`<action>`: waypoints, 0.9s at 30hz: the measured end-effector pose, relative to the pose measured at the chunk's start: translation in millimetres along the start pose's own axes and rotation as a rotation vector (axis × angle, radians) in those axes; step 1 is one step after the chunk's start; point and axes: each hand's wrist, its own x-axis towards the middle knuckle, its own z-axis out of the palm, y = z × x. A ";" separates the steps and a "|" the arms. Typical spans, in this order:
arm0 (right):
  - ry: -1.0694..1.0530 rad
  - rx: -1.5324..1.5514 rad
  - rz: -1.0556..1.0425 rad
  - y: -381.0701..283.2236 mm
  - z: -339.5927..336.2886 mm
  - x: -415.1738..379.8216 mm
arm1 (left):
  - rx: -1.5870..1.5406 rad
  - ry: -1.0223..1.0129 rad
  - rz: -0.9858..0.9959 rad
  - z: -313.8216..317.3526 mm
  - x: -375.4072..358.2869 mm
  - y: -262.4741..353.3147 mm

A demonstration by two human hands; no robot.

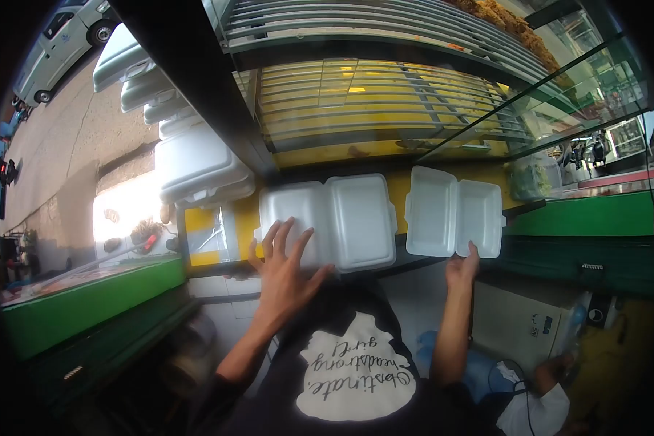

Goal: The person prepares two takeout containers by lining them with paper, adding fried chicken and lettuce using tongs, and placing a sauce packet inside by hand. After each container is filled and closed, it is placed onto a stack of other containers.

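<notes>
A white foam takeaway box (363, 221) lies opened out on the yellow counter in front of me. My left hand (280, 269) is over its left half, fingers spread and fingertips on or just above the foam. To the right, a smaller white foam takeaway box (432, 211) is also opened out, its two hollow halves facing up. My right hand (463, 269) pinches its near edge, thumb over the rim and the other fingers mostly hidden underneath.
Closed foam boxes (196, 167) are stacked at the left behind a dark post (196, 65). A glass case with slatted racks (385, 102) rises behind the counter, fried food (505, 29) on top. Green ledges (596, 214) flank both sides. Another person (548, 403) is at lower right.
</notes>
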 end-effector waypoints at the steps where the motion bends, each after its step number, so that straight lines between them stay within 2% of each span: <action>1: 0.006 0.014 -0.006 -1.9 -1.4 7.9 | -0.025 0.007 -0.012 -1.8 2.4 5.7; 5: -0.125 -0.110 -0.105 -3.1 -11.3 45.2 | -0.043 0.043 0.041 -1.3 9.9 35.4; 8: -0.073 -0.224 -0.039 -3.6 -11.0 66.3 | -0.124 0.074 0.062 8.5 16.8 70.8; 9: -0.077 -0.219 -0.037 -5.8 -4.1 60.1 | -0.203 0.071 0.062 14.3 19.9 84.1; 11: -0.029 -0.242 0.081 -16.9 9.7 42.1 | -0.172 0.093 0.088 27.6 29.0 115.1; 13: -0.089 -0.295 0.149 -39.4 12.8 41.7 | -0.376 -0.059 0.051 49.7 40.1 146.9; 15: -0.152 -0.340 0.218 -56.7 2.1 60.4 | -0.343 -0.117 0.062 72.4 52.1 174.4; 17: -0.119 -0.479 0.050 -69.0 -18.4 83.4 | -0.296 -0.158 -0.012 94.8 59.5 201.0; 18: -0.128 -0.478 0.057 -76.4 -23.9 93.3 | -0.239 -0.172 -0.084 102.5 63.0 210.8; 21: -0.317 -0.702 -0.643 -104.0 -34.8 118.3 | -0.070 -0.042 -0.215 135.5 68.0 222.2; 23: -0.445 -0.738 -0.662 -141.6 -20.1 133.9 | -0.109 -0.008 -0.285 149.1 75.5 231.0; 25: -0.725 -0.592 -0.576 -162.3 1.2 147.5 | -0.226 0.041 -0.357 162.7 77.8 224.8; 27: -0.768 -0.549 -0.582 -184.3 32.1 148.7 | -0.254 0.063 -0.358 166.3 82.4 231.6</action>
